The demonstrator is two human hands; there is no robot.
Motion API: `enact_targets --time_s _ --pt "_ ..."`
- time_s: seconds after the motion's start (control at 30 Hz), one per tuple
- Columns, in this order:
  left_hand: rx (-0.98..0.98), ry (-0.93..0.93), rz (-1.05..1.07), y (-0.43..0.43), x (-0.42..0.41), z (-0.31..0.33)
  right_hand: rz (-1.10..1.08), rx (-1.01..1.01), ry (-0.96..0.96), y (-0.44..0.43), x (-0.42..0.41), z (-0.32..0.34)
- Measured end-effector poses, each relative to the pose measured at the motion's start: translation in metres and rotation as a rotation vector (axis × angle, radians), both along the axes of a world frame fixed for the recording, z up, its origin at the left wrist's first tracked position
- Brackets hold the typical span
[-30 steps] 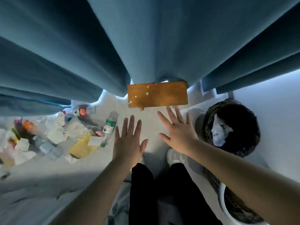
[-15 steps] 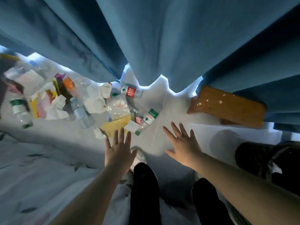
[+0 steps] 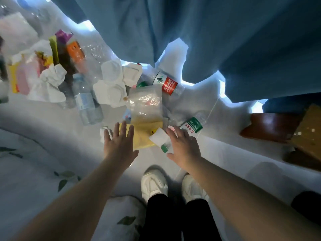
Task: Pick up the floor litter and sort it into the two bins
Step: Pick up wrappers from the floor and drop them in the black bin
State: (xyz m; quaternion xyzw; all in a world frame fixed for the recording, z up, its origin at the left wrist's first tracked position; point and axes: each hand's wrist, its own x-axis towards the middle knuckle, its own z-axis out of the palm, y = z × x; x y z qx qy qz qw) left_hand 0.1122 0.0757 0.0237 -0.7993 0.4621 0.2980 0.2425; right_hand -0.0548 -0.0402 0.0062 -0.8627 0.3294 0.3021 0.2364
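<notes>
A heap of litter lies on the pale floor ahead: a yellow bag (image 3: 141,136), a clear plastic bag (image 3: 145,103), a red-labelled bottle (image 3: 167,85), a green-labelled bottle (image 3: 192,126), a clear water bottle (image 3: 86,101), white plastic trays (image 3: 112,80) and crumpled paper (image 3: 50,84). My left hand (image 3: 119,145) hovers with spread fingers over the yellow bag's near edge. My right hand (image 3: 182,145) is spread too, beside a white carton (image 3: 159,137) and the green-labelled bottle. Neither hand holds anything. No bin is clearly in view.
Blue curtains (image 3: 225,40) hang over the far side of the heap. A wooden stool (image 3: 295,129) lies at the right. A leaf-patterned white sheet (image 3: 34,171) covers the left foreground. My white shoes (image 3: 154,183) stand just behind the hands.
The view has swung left from the bin to the litter heap. Both hands have moved forward and down, close to the yellow bag and the green-labelled bottle.
</notes>
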Motion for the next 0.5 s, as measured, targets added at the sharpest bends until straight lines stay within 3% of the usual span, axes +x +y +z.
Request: enact_targets --time_s 0.2,0.37,0.5 --pt "-0.025 -0.037 0.014 -0.005 0.005 -0.076 0.035 -0.072 -0.070 0.000 0.020 -0.067" --pt "-0.105 -0.071 0.069 -0.004 0.006 -0.107 -0.199 -0.137 -0.098 0.005 0.039 -0.098" --pt "-0.133 -0.073 0.079 0.001 0.013 -0.113 -0.221 -0.175 -0.118 0.010 0.047 -0.110"
